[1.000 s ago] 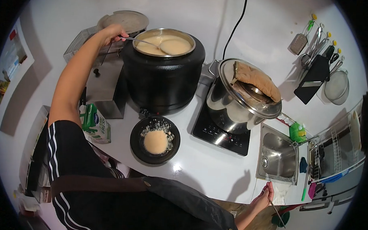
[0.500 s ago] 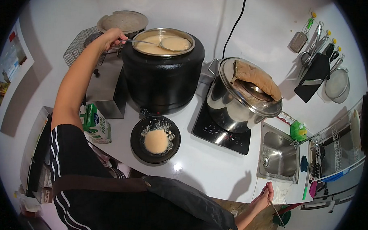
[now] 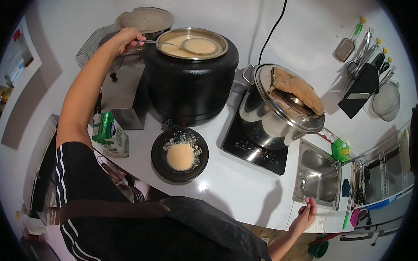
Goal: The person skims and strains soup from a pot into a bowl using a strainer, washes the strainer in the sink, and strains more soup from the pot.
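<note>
My left hand [image 3: 128, 39] grips the thin metal handle of a round skimmer [image 3: 200, 46]. The skimmer's wire rim lies at the surface of a creamy, pale tan liquid [image 3: 171, 50] inside the large black soup kettle [image 3: 190, 86]. On the counter in front of the kettle is a black bowl [image 3: 159, 168] containing a smooth beige mound [image 3: 180, 157] with pale crumbly bits around it. My right hand [image 3: 303, 217] is held low at the counter's front edge near the sink, fingers curled together. Whatever it holds, if anything, is hidden.
Right of the kettle, a lidded steel pot [image 3: 264, 121] with a brown cloth [image 3: 295, 87] stands on a black induction cooker [image 3: 252, 152]. A sink [image 3: 320, 178] is farther right. A green-and-white carton [image 3: 111, 136] and a steel fryer [image 3: 122, 97] stand left. Utensils hang on the wall.
The skimmer's head has shifted from tilted to flatter at the liquid surface. My right hand has risen slightly, and the thin rod seen in it earlier no longer shows. The view has shifted a little.
</note>
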The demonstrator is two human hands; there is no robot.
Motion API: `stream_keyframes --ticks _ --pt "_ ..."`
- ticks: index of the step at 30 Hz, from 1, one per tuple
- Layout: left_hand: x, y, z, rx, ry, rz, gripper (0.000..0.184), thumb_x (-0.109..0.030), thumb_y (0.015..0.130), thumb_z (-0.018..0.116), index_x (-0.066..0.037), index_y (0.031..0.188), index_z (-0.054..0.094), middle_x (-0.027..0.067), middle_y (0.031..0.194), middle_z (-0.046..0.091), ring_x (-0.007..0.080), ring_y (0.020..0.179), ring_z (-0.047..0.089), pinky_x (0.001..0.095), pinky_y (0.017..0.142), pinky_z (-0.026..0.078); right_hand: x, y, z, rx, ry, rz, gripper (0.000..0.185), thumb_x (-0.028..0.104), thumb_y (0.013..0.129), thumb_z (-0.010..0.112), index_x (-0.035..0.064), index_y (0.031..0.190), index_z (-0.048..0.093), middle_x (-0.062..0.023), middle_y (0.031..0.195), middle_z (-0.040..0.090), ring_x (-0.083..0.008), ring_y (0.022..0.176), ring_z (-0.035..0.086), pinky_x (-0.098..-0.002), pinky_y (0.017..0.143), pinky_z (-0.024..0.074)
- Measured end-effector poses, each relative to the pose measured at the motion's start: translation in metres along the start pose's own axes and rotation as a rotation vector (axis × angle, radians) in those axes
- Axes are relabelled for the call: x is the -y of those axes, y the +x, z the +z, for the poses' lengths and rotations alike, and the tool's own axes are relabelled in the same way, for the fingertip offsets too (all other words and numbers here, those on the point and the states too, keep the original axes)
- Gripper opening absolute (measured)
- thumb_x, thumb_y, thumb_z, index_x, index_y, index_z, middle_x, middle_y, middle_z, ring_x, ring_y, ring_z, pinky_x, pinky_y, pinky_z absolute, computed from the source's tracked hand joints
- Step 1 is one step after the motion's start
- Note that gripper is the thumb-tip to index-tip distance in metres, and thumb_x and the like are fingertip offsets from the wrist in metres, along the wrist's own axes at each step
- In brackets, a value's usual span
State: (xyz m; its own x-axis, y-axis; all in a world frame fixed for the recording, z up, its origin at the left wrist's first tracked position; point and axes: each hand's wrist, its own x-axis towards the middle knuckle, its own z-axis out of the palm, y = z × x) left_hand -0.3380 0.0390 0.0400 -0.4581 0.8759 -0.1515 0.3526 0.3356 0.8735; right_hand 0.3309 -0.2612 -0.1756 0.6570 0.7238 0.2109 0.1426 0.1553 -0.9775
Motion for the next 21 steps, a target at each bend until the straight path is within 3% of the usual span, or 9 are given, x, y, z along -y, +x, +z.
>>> stream_keyframes --ticks 3,5,6,9,11,14,18,21 --pt "0.003 -0.014 -0.005 0.052 0.024 0.050 0.019 -0.021 0.077 0.062 -0.010 0.062 0.059 -0.0060 0.044 0.037 0.0065 0.037 0.021 0.0258 0.039 0.012 0.070 0.012 0.041 0.217 -0.149 0.000 0.035 0.010 0.093 0.048 -0.0011 0.126 0.043 -0.0041 0.093 0.057 -0.0038 0.071 0.040 -0.0172 0.063 0.0327" --pt "0.007 -0.014 -0.005 0.059 0.001 0.036 0.019 -0.021 0.078 0.061 -0.010 0.063 0.059 -0.0064 0.044 0.037 0.0063 0.037 0.021 0.0256 0.040 0.012 0.105 0.025 0.072 0.338 -0.215 -0.107 0.041 0.010 0.093 0.047 0.0020 0.132 0.037 -0.0037 0.097 0.056 -0.0062 0.078 0.045 -0.0210 0.068 0.0383" --pt "0.008 -0.014 -0.006 0.064 -0.025 0.032 0.019 -0.021 0.078 0.061 -0.010 0.063 0.059 -0.0069 0.043 0.036 0.0062 0.037 0.021 0.0255 0.040 0.012 0.116 0.034 0.088 0.398 -0.234 -0.245 0.040 0.012 0.093 0.049 0.0036 0.131 0.040 -0.0019 0.094 0.056 -0.0050 0.072 0.044 -0.0194 0.062 0.0359" --pt "0.011 -0.018 -0.012 0.115 0.017 -0.006 0.020 -0.023 0.080 0.060 -0.011 0.063 0.059 -0.0072 0.043 0.035 0.0057 0.038 0.021 0.0255 0.041 0.012 0.167 0.053 0.152 0.538 -0.531 -0.898 0.036 0.008 0.090 0.051 0.0049 0.126 0.048 -0.0041 0.092 0.058 -0.0132 0.074 0.054 -0.0267 0.063 0.0416" --pt "0.006 -0.038 -0.010 0.103 0.027 -0.009 0.021 -0.023 0.080 0.059 -0.011 0.063 0.059 -0.0074 0.043 0.035 0.0057 0.038 0.021 0.0257 0.042 0.012 0.209 0.040 0.204 0.627 -0.591 -0.864 0.035 -0.001 0.084 0.051 0.0099 0.117 0.058 -0.0153 0.098 0.057 -0.0270 0.089 0.057 -0.0314 0.082 0.0434" --pt "0.006 -0.046 -0.012 0.127 0.001 -0.011 0.022 -0.023 0.079 0.061 -0.011 0.061 0.059 -0.0072 0.044 0.036 0.0054 0.037 0.021 0.0259 0.038 0.012 0.225 0.051 0.286 0.561 -0.763 -1.111 0.034 0.001 0.079 0.049 0.0121 0.107 0.065 -0.0135 0.090 0.059 -0.0317 0.084 0.059 -0.0364 0.074 0.0466" --pt "0.009 -0.054 -0.016 0.133 0.008 0.002 0.023 -0.024 0.080 0.060 -0.011 0.061 0.059 -0.0077 0.043 0.036 0.0053 0.036 0.022 0.0245 0.038 0.014 0.232 0.055 0.373 0.512 -0.917 -1.426 0.034 0.001 0.072 0.052 0.0169 0.098 0.069 -0.0067 0.085 0.057 -0.0252 0.081 0.059 -0.0354 0.068 0.0429" --pt "0.010 -0.059 -0.021 0.114 0.035 0.020 0.022 -0.024 0.081 0.058 -0.009 0.066 0.060 -0.0059 0.045 0.034 0.0070 0.041 0.022 0.0263 0.042 0.017 0.244 0.041 0.406 0.499 -1.016 -1.481 0.031 0.003 0.073 0.051 0.0187 0.093 0.070 -0.0044 0.084 0.057 -0.0209 0.082 0.059 -0.0352 0.069 0.0394"
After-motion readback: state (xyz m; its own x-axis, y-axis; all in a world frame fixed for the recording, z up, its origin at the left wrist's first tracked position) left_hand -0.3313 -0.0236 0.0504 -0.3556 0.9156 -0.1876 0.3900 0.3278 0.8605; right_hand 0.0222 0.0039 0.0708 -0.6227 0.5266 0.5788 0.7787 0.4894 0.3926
